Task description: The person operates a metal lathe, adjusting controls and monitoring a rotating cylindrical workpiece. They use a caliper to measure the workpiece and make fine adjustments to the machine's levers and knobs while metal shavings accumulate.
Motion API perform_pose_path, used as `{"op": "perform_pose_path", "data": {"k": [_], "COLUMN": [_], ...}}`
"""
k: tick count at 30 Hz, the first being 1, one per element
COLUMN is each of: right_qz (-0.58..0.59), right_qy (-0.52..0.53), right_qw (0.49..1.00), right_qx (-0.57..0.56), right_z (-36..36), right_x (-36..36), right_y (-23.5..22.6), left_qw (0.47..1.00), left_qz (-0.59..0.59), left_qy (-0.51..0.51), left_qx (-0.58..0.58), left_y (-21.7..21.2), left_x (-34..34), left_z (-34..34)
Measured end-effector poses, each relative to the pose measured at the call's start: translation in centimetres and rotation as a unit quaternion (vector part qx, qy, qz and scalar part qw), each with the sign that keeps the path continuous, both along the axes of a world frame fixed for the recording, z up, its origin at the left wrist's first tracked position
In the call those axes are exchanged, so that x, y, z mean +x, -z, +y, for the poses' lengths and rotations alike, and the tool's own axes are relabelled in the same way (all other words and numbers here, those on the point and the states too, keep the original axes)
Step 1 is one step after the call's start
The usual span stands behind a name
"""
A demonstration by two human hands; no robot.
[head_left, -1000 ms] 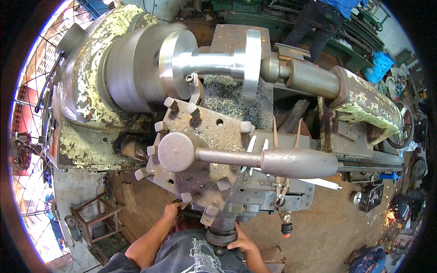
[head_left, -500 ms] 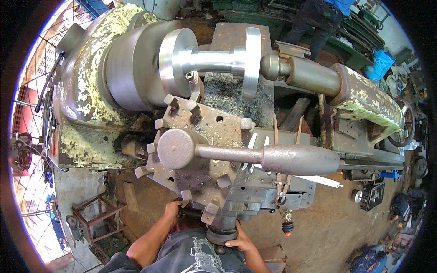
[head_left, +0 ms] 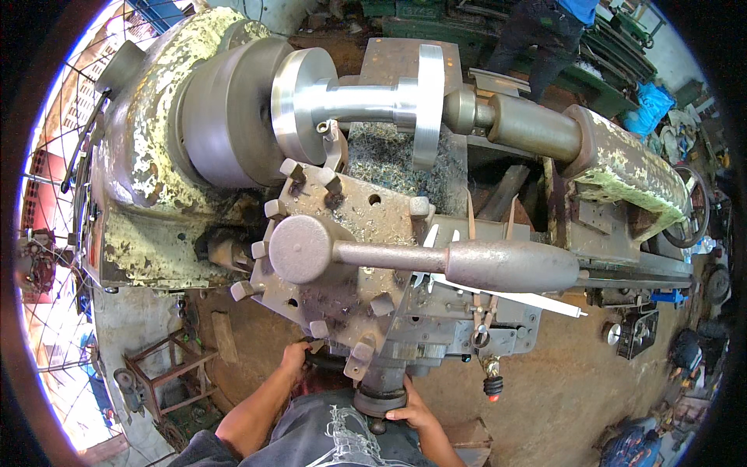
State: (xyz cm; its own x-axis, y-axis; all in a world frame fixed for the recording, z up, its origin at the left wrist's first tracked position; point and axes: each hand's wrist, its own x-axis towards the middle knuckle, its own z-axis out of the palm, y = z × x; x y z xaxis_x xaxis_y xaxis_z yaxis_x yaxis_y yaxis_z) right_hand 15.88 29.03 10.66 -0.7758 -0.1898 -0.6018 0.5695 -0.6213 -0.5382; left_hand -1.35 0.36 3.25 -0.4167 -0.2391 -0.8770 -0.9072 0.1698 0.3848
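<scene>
My left hand [head_left: 295, 357] is closed round a dark handle [head_left: 327, 362] below the tool post, its fingers partly hidden. My right hand [head_left: 414, 406] grips the rim of a round handwheel [head_left: 379, 403] in front of my shirt, the thumb over its near side. Above them sits the square tool post [head_left: 354, 296], with several clamp bolts and a thick clamping lever [head_left: 506, 268] lying across it to the right. A cutting tool [head_left: 334, 148] reaches up to a shiny flanged metal shaft [head_left: 362, 103], held between the chuck [head_left: 226, 117] and the tailstock centre [head_left: 461, 113].
Metal chips [head_left: 397, 159] heap under the shaft. Calipers [head_left: 484, 319] and a white pointed strip [head_left: 537, 302] lie on the slide right of the tool post. The tailstock [head_left: 630, 167] with its handwheel stands at right. Another person's legs [head_left: 537, 47] are behind the lathe.
My hands stay at the handle and the handwheel with hardly any shift. Fewer loose chips show on top of the tool post.
</scene>
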Motion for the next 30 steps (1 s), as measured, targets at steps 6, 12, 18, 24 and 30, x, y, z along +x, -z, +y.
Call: {"op": "perform_pose_path", "data": {"k": [6,12,18,24,30], "right_qz": [0.005,0.003,0.023,-0.005,-0.032], "right_qy": [0.006,0.014,-0.018,0.009,-0.034], "right_qw": [1.0,1.0,0.985,0.988,0.958], "right_qx": [0.001,-0.018,0.171,0.153,0.284], "right_z": [0.1,0.2,-0.1,-0.5,-0.7], "right_x": [0.1,-0.4,-0.8,-0.9,-1.9], "right_y": [-0.2,-1.0,-2.8,-3.3,-5.9], "left_qw": [0.999,1.0,0.997,0.997,0.994], "left_qz": [0.035,0.016,-0.006,-0.01,0.014], "left_qy": [0.019,-0.013,-0.065,-0.066,-0.067], "left_qx": [-0.008,0.006,0.044,0.048,0.082], "left_y": [0.0,0.8,1.0,1.0,1.8], "left_x": [0.1,0.3,0.5,0.6,0.7], "left_z": [0.2,-0.2,0.0,-0.2,-0.7]}}
